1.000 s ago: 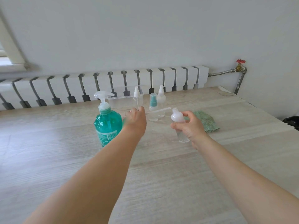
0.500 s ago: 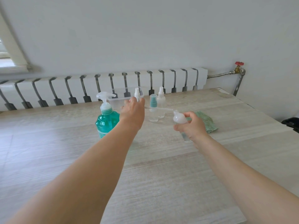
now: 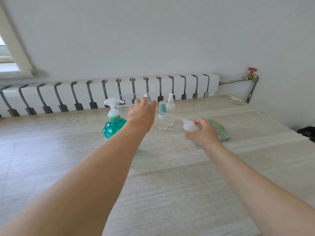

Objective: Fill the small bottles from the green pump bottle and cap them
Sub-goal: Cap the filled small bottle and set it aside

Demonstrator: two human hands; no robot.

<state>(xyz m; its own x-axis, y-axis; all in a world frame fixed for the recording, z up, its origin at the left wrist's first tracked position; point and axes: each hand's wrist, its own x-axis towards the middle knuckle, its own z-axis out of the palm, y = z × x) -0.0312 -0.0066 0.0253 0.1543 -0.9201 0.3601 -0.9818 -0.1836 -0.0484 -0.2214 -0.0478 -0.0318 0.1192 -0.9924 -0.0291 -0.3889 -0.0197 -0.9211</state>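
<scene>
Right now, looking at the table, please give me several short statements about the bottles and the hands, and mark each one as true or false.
1. The green pump bottle stands upright on the table. True.
2. The right hand is empty. False: it grips a small bottle with a white rounded top.
3. A green cloth lies beyond the right hand. True.
4. The left hand presses the pump head. False: it reaches past it toward the clear container.
5. Two small bottles stand close together behind the hands. True.
</scene>
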